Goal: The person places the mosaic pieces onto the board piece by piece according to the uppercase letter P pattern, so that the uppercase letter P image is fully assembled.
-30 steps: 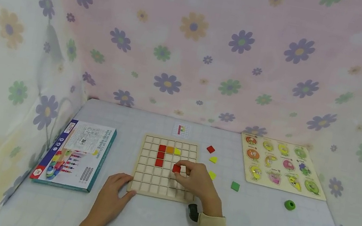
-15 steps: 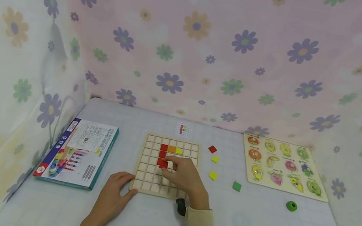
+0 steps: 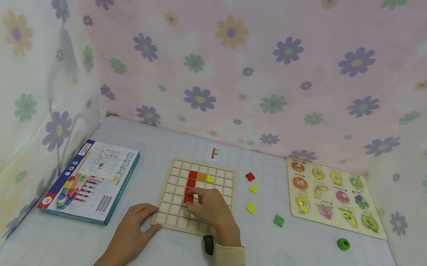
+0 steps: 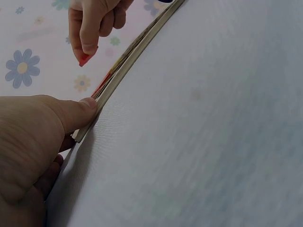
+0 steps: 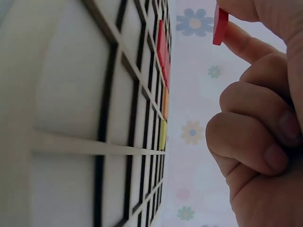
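My right hand (image 3: 211, 208) pinches a red square tile (image 5: 220, 26) between thumb and index finger, over a wooden grid board (image 3: 172, 220). In the right wrist view that tile is held off the board, its other fingers curled into the palm. On the board a column of red tiles (image 3: 193, 174) lies in the cells, the lowest partly covered by the right hand in the head view. Beside the top one sit an orange square tile (image 3: 202, 176) and a yellow tile (image 3: 211, 179). My left hand (image 3: 134, 228) holds the board's near left corner between thumb and fingers.
A pattern card (image 3: 216, 153) lies behind the board. To its right are a red tile (image 3: 250, 177), yellow tiles (image 3: 251, 208) and a green tile (image 3: 279, 220). A boxed toy (image 3: 92, 183) lies left. A fruit puzzle board (image 3: 334, 198) and a green bead (image 3: 343, 244) lie right.
My right hand has moved left across the board with the red tile, from the middle cells to below the red column. The left hand keeps its place at the corner.
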`<state>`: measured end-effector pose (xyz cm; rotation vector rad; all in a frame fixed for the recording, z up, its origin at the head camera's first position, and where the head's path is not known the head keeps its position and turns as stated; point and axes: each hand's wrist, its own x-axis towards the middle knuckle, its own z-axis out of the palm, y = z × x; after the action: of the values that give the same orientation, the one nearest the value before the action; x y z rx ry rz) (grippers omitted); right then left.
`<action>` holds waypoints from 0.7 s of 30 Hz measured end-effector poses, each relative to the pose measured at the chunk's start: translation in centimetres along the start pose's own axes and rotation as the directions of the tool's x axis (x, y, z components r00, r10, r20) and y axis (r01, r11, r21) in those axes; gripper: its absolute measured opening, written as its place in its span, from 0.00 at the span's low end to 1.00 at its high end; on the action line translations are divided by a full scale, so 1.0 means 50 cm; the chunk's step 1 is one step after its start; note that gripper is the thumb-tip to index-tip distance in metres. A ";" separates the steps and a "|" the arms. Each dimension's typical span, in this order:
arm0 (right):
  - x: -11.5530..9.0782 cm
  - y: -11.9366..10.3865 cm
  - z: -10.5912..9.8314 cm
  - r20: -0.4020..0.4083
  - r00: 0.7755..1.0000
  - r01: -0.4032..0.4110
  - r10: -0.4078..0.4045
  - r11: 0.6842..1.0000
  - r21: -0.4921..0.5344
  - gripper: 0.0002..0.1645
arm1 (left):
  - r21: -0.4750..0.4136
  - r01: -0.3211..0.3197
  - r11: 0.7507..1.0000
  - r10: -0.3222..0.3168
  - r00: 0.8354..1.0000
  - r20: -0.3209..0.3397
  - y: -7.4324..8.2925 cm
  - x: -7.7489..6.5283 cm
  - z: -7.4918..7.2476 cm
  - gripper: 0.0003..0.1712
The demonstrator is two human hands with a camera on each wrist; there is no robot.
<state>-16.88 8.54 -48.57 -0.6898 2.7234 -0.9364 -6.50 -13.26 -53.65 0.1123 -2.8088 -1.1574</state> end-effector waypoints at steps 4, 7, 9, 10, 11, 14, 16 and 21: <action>0.002 0.002 0.007 0.006 1.000 -0.007 0.007 1.000 -0.004 0.15 | 0.005 0.006 1.000 -0.006 1.000 0.011 -0.002 -0.001 0.000 0.27; 0.004 0.003 0.010 0.016 1.000 -0.003 0.003 1.000 0.006 0.15 | 0.003 0.013 1.000 -0.013 1.000 0.009 -0.001 -0.002 -0.003 0.27; 0.005 0.004 0.012 0.025 1.000 -0.003 0.003 1.000 0.010 0.15 | -0.002 0.019 1.000 -0.019 1.000 0.007 0.001 -0.002 -0.004 0.27; 0.005 0.005 0.014 0.035 0.999 -0.015 0.014 1.000 0.011 0.16 | -0.005 0.022 1.000 -0.022 1.000 0.010 0.002 -0.002 -0.004 0.27; 0.006 0.006 0.015 0.041 0.999 -0.027 0.027 1.000 0.011 0.16 | -0.005 0.023 1.000 -0.023 1.000 0.013 0.002 -0.002 -0.004 0.27; 0.005 0.009 0.020 0.047 0.997 -0.053 0.053 0.999 0.001 0.17 | -0.003 0.022 1.000 -0.022 0.999 0.023 0.002 -0.002 -0.001 0.27; 0.007 0.009 0.021 0.044 0.998 -0.055 0.055 0.998 -0.003 0.17 | -0.002 0.019 1.000 -0.019 1.000 0.025 0.002 -0.002 0.000 0.27; 0.013 0.007 0.021 0.030 0.999 -0.037 0.037 0.999 0.002 0.16 | -0.003 0.021 1.000 -0.021 1.000 0.012 0.002 0.001 -0.001 0.28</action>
<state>-17.27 7.90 -49.63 -0.6458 2.6986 -0.9133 -6.56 -13.23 -53.54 0.1360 -2.8226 -1.1713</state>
